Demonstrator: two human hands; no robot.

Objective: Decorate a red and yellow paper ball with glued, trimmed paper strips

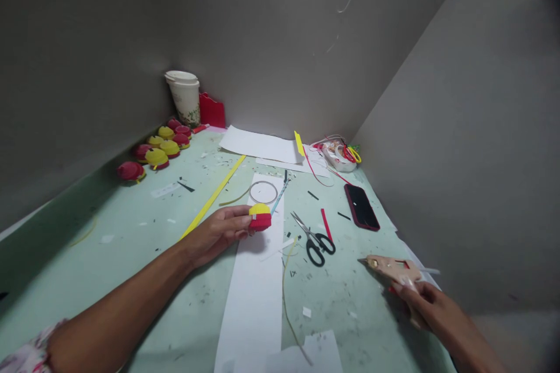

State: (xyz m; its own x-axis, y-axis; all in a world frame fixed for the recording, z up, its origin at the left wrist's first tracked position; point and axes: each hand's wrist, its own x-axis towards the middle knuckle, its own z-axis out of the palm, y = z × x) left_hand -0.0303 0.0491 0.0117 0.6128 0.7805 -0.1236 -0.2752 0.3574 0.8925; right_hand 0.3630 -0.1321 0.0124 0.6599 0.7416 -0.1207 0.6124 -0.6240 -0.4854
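While the left hand reaches out over the pale green bench, its fingers are clamped on a small paper piece, yellow on top and red below, held just above the long white paper strip that runs down the middle of the bench. The scissors, with black handles, lie to the right of that strip, blades pointing away from the person, and a red strip lies just beside them. The right hand rests at the bench's right edge, well right of the white strip, with its fingers closed around the handle of a glue gun whose nozzle points left toward the scissors. A dark phone in a red case lies beyond the glue gun. At the far end of the white strip sit a thin wire ring and a long yellow strip that runs diagonally to its left. Far left of the white strip, along the grey wall, a row of finished red-and-yellow pieces stands in a cluster, with a paper cup and a red holder in the corner behind them. White sheets and a roll of tape among coloured wires lie at the back.
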